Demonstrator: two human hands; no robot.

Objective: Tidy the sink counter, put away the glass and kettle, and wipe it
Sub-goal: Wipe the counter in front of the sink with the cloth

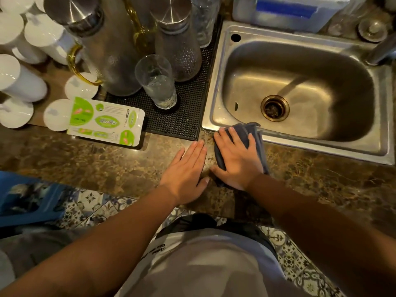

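Observation:
My right hand (236, 159) presses flat on a dark blue cloth (256, 133) that lies on the brown marble counter (107, 163), its far end on the front rim of the steel sink (300, 140). My left hand (186, 172) rests flat and open on the counter just left of the cloth, holding nothing. A clear drinking glass (157, 82) stands on the black rubber mat (182, 121). Behind it stand two tall glass jugs with steel lids, the left one (102, 50) with a gold handle, the other (177, 43) further right.
A green and white packet (107, 123) lies on the counter left of the mat. White cups (19, 80) and lids crowd the far left. More glasses (203, 20) stand at the back. A blue crate (27, 200) sits below the counter edge at left.

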